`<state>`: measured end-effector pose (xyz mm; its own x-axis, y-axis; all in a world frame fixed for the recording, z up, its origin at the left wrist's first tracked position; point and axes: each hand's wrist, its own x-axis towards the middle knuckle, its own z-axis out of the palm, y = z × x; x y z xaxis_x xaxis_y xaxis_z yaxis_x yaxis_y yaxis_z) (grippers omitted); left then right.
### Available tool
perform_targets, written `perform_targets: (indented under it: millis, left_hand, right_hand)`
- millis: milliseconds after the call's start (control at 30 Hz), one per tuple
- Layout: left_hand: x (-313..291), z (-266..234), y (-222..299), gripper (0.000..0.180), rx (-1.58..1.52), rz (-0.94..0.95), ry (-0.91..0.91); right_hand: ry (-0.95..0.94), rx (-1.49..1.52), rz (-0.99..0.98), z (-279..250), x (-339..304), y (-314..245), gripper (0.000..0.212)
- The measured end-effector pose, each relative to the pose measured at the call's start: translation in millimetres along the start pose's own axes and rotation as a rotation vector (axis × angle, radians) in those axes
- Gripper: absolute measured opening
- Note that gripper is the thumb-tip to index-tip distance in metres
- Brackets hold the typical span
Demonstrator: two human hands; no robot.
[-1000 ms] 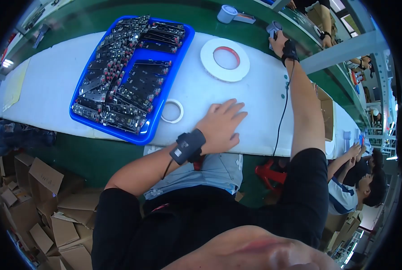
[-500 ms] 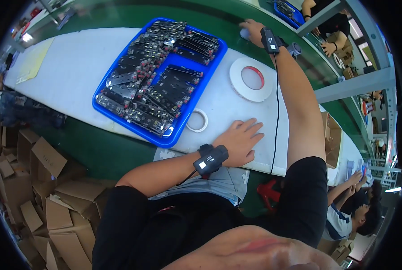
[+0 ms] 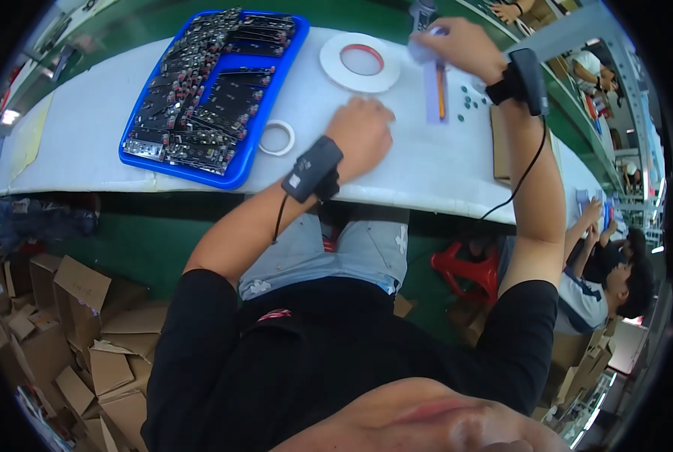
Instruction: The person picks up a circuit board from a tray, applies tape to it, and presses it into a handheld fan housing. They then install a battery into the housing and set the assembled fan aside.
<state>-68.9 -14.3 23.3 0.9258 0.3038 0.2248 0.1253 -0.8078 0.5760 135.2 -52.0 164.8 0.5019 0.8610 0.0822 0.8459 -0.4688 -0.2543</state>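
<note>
My right hand [image 3: 466, 47] is raised over the far right part of the white table. Its thumb and fingers pinch a small translucent, whitish object [image 3: 424, 50] whose kind I cannot make out. Below it lie a pale translucent strip [image 3: 432, 98], a thin orange stick [image 3: 441, 94] and several small green discs [image 3: 460, 117]. My left hand [image 3: 360, 135] is palm down at the middle of the table with loosely bent fingers and nothing visible in it. It is nearest to a large roll of white tape [image 3: 332, 66] and a small tape roll [image 3: 289, 137].
On the left, a blue tray [image 3: 257, 124] holds many black circuit boards [image 3: 193, 98]. A cardboard box [image 3: 500, 147] stands at the right, a red stool [image 3: 468, 273] below the table. Cardboard cartons [image 3: 88, 301] pile up at lower left. A person [image 3: 589, 294] sits at right.
The view has shifted right, showing the strip, stick and green discs. My right hand has come back from the green surface beyond the table with the translucent object. My left hand's fingers are less spread.
</note>
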Motion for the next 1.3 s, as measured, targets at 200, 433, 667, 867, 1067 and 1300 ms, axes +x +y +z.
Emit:
perform_targets:
  millis: [200,433,667,867,1067,1300]
  left_hand:
    - [43.8,6.6,-45.2,0.033,0.475,0.070,0.411]
    - [50.6,-18.8,-46.2,0.045,0.420,0.213,0.314]
    - [19.8,-35.1,15.2,0.048,-0.031,0.015,0.232]
    - [19.6,-27.6,25.5,0.047,-0.111,-0.008,0.229]
    - [20.7,-25.9,23.8,0.051,-0.069,0.047,0.272]
    - [21.1,-25.2,19.2,0.053,-0.147,0.068,0.236]
  right_hand:
    - [-0.191,-0.111,0.122,60.6,-35.7,13.1,0.051]
    - [0.354,-0.236,0.042,82.0,-84.7,16.5,0.047]
    - [0.795,0.405,-0.367,88.6,-124.7,-8.4,0.041]
    - [0.872,0.369,-0.224,105.3,-138.4,-15.3,0.044]
    - [0.770,0.621,-0.213,94.7,-146.5,-11.1,0.045]
    - [0.711,0.758,-0.346,91.4,-143.6,10.4,0.041]
